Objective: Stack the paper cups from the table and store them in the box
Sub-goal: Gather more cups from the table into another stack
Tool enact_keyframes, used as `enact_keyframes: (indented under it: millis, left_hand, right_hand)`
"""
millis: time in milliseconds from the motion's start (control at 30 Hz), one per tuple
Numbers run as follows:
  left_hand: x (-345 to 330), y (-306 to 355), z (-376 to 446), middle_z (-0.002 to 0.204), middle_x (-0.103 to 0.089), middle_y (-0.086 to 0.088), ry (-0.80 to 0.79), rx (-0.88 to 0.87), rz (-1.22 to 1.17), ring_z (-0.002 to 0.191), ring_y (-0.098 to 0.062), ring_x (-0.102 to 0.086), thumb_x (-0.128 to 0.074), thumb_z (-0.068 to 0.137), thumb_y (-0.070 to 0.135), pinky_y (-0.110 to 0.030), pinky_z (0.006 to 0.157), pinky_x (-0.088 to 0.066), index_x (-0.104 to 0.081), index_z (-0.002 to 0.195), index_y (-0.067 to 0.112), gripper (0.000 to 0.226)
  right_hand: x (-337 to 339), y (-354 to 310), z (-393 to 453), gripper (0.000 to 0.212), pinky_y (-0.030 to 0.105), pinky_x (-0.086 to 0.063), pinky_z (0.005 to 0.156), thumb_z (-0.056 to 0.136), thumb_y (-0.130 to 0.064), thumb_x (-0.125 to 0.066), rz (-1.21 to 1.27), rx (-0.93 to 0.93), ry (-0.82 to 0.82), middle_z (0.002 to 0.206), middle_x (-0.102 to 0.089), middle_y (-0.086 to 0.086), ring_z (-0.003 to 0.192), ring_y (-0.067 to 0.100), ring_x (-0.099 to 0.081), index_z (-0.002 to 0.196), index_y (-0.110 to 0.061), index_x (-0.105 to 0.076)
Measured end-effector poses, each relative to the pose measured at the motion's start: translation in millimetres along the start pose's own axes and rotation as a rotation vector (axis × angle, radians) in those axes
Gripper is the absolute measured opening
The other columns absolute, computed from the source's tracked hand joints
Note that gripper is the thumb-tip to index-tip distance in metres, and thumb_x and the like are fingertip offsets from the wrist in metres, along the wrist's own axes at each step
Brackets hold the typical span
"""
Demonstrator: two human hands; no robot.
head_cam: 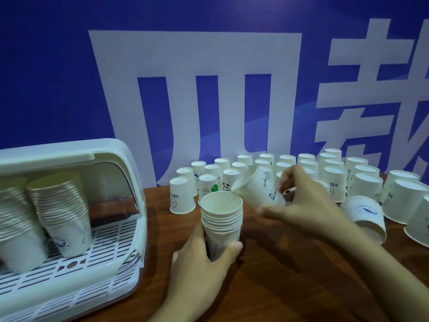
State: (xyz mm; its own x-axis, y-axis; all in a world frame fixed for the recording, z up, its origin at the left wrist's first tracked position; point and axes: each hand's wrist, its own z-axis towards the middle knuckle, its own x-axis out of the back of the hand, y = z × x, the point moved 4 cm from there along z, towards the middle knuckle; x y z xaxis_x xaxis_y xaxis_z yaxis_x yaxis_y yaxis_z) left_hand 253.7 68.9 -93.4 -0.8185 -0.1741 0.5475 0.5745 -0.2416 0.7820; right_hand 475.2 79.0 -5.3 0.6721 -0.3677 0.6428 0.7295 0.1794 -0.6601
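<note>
My left hand (pixel 204 261) grips an upright stack of several white paper cups (pixel 221 219) at table centre, mouths up. My right hand (pixel 301 201) holds a single paper cup (pixel 257 187) tilted on its side, its rim just above and right of the stack's top. Several more paper cups (pixel 301 168) stand upside down in rows at the back of the table. The white plastic box (pixel 130 173) stands open at the left, with two tall cup stacks (pixel 62 205) leaning on its slatted tray.
A short stack of cups (pixel 364 214) lies on its side right of my right hand. The wooden table (pixel 278 275) ends at a blue wall banner with white characters (pixel 197 89). Upside-down cups crowd the right edge (pixel 404 196).
</note>
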Motion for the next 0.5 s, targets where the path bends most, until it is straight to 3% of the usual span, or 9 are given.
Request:
enact_keyframes:
  millis: [67,133,233,333,433,500]
  left_hand:
    - [-0.5,-0.9,0.0,0.115,-0.063,0.040,0.004,-0.007,0.005,0.120,-0.002,-0.061,-0.056,0.063,0.086,-0.041,0.110,-0.045,-0.043,0.110,0.070,0.051]
    - [-0.9,-2.4,-0.1,0.115,-0.064,0.038,0.009,-0.001,0.002,0.120,-0.003,-0.062,-0.057,0.063,0.085,-0.041,0.109,-0.046,-0.045,0.109,0.066,0.052]
    - [-0.5,-2.6,-1.1,0.114,-0.065,0.037,0.001,0.010,-0.001,0.120,-0.004,-0.062,-0.059,0.066,0.083,-0.043,0.110,-0.046,-0.047,0.108,0.062,0.049]
    - [-0.3,0.0,-1.6,0.116,-0.065,0.033,-0.007,0.010,0.022,0.122,-0.005,-0.061,-0.066,0.075,0.078,-0.045,0.111,-0.044,-0.045,0.107,0.060,0.042]
    - [-0.1,2.6,-1.3,0.111,-0.063,0.037,-0.027,-0.015,0.060,0.123,-0.003,-0.060,-0.064,0.076,0.080,-0.044,0.111,-0.043,-0.041,0.107,0.064,0.042]
    - [-1.0,3.8,-2.1,0.106,-0.060,0.042,-0.060,-0.022,0.053,0.122,-0.001,-0.060,-0.065,0.076,0.080,-0.044,0.111,-0.043,-0.039,0.108,0.068,0.043]
  right_hand:
    - [-21.5,-1.2,-5.6,0.072,0.032,-0.052,0.074,0.062,-0.045,-0.090,-0.173,0.007,-0.193,0.087,-0.061,-0.012,0.082,0.011,-0.062,0.112,-0.023,-0.044]
    - [-32.6,7.1,-5.2,0.066,0.031,-0.053,0.076,0.060,-0.054,-0.085,-0.340,0.007,-0.299,0.088,-0.062,-0.013,0.084,0.010,-0.061,0.108,-0.027,-0.050]
    - [-18.7,7.8,1.2,0.045,0.029,-0.053,0.069,0.057,-0.051,-0.084,-0.187,0.022,-0.064,0.078,-0.067,-0.012,0.074,0.005,-0.064,0.087,-0.026,-0.062]
    - [2.7,-0.4,0.5,0.041,0.025,-0.049,0.067,0.067,-0.043,-0.088,0.214,0.070,0.213,0.088,-0.071,-0.013,0.076,0.003,-0.065,0.098,-0.029,-0.067]
    - [-4.8,-11.4,-6.4,0.052,0.025,-0.049,0.069,0.065,-0.056,-0.082,0.453,0.122,0.180,0.098,-0.073,-0.009,0.079,0.005,-0.065,0.108,-0.030,-0.067]
    - [-17.6,-18.4,-12.0,0.048,0.017,-0.044,0.067,0.068,-0.052,-0.083,0.473,0.149,0.145,0.097,-0.072,-0.010,0.073,0.000,-0.060,0.107,-0.029,-0.067]
